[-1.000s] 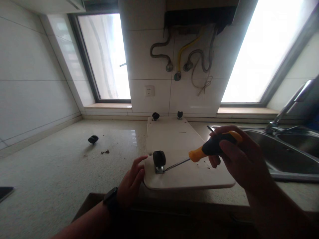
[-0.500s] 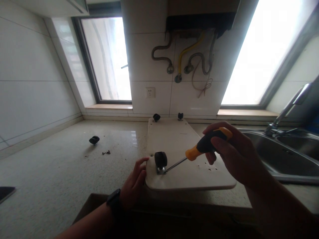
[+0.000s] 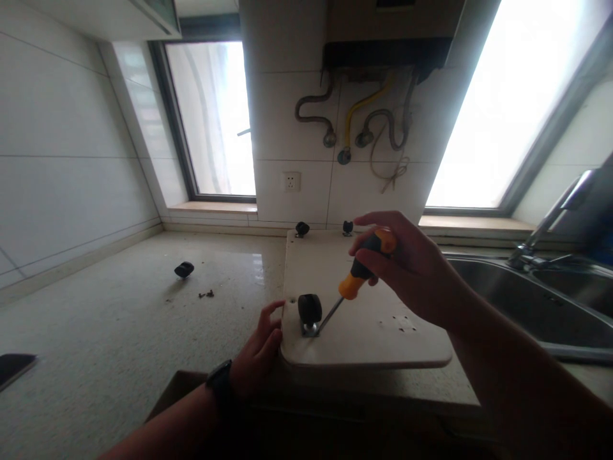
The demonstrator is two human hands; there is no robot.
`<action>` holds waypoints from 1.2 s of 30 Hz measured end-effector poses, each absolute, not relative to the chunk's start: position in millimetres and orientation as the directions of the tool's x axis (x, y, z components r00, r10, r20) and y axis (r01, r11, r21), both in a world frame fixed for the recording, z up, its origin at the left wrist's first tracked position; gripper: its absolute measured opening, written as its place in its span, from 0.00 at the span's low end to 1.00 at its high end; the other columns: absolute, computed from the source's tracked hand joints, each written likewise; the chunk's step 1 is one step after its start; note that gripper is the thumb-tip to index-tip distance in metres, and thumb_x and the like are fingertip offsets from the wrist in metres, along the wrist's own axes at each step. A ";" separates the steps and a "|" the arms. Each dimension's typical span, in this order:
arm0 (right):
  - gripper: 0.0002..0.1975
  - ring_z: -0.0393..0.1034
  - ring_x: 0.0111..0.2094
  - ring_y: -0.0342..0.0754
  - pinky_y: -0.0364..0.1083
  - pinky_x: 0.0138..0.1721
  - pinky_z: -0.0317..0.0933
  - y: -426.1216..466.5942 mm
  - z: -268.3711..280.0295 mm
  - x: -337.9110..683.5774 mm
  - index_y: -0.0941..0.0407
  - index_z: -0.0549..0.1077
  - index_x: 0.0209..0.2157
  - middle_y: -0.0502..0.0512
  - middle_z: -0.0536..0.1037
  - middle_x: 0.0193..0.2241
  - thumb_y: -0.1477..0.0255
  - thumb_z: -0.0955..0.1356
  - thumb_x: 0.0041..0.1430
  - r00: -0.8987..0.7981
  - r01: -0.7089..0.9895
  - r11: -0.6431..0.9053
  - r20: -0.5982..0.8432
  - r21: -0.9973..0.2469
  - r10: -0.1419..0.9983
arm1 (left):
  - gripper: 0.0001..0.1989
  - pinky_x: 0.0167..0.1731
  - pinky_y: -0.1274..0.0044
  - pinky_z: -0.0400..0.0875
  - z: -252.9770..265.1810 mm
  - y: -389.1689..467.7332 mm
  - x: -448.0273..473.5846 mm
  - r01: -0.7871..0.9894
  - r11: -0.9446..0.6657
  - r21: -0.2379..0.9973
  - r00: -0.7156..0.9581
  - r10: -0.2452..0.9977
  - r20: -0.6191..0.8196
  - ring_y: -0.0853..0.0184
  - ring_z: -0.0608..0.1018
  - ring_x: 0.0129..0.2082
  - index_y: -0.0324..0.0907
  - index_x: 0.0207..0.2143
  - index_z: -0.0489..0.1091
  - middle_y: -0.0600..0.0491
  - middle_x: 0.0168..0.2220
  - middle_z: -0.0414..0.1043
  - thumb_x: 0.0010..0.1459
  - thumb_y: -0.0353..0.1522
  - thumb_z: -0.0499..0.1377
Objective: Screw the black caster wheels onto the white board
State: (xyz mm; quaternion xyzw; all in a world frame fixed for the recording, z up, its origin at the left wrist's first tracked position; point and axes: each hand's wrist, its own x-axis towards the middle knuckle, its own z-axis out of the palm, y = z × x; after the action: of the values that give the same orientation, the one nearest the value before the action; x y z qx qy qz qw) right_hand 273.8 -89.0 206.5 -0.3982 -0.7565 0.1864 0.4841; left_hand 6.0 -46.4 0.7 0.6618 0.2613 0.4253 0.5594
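Observation:
My right hand [image 3: 400, 255] grips a black-and-orange screwdriver [image 3: 360, 267], its shaft slanting down to the left. The tip meets the metal plate of a black caster wheel [image 3: 310, 310] on the near left corner of a white board [image 3: 354, 348]. Against the board's left edge, my left hand [image 3: 258, 342] holds with curled fingers, a dark watch on its wrist. Two more casters, a left one [image 3: 301, 228] and a right one [image 3: 348, 227], stand at the board's far end. Small holes [image 3: 405, 324] show in the near right part.
A loose caster [image 3: 184, 269] and several small screws [image 3: 207, 294] lie on the speckled counter [image 3: 119, 332] at left. To the right are a steel sink [image 3: 517, 300] and faucet [image 3: 541, 223]. Hoses [image 3: 354, 112] hang on the tiled wall behind.
The screwdriver has swung steeper and its handle has moved left with my right hand, tip still at the caster's plate. My left hand stays at the board's edge.

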 end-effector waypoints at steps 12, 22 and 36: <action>0.20 0.69 0.31 0.43 0.45 0.30 0.63 -95.8 254.9 254.2 0.48 0.63 0.61 0.56 0.76 0.47 0.70 0.62 0.69 -0.552 0.610 0.649 0.344 -0.455 0.760 | 0.58 0.63 0.49 0.53 -14.1 -35.3 -0.8 -0.219 -0.294 0.930 0.643 0.674 0.364 0.42 0.64 0.66 0.58 0.71 0.39 0.40 0.68 0.58 0.49 0.43 0.75; 0.22 0.73 0.48 0.51 0.50 0.45 0.65 -95.0 266.1 243.3 0.52 0.64 0.64 0.60 0.77 0.53 0.68 0.61 0.70 -0.585 0.674 0.699 0.406 -0.239 0.702 | 0.57 0.63 0.48 0.54 -7.1 -40.1 0.5 -0.215 -0.307 0.927 0.656 0.658 0.370 0.43 0.65 0.65 0.55 0.71 0.37 0.38 0.68 0.59 0.53 0.41 0.73; 0.26 0.71 0.54 0.51 0.49 0.49 0.67 -87.2 267.4 251.2 0.49 0.61 0.68 0.58 0.72 0.59 0.71 0.60 0.71 -0.631 0.635 0.740 0.404 -0.222 0.662 | 0.55 0.63 0.50 0.55 -9.5 -38.0 -0.1 -0.182 -0.368 0.912 0.654 0.647 0.391 0.44 0.65 0.66 0.55 0.71 0.37 0.38 0.68 0.58 0.54 0.40 0.72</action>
State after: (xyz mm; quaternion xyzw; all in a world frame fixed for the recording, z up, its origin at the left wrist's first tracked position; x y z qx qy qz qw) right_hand 251.2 -87.2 267.4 -0.3592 -0.9026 0.0294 0.2354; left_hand -0.1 -38.0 -9.5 0.7324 0.1589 0.3842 0.5392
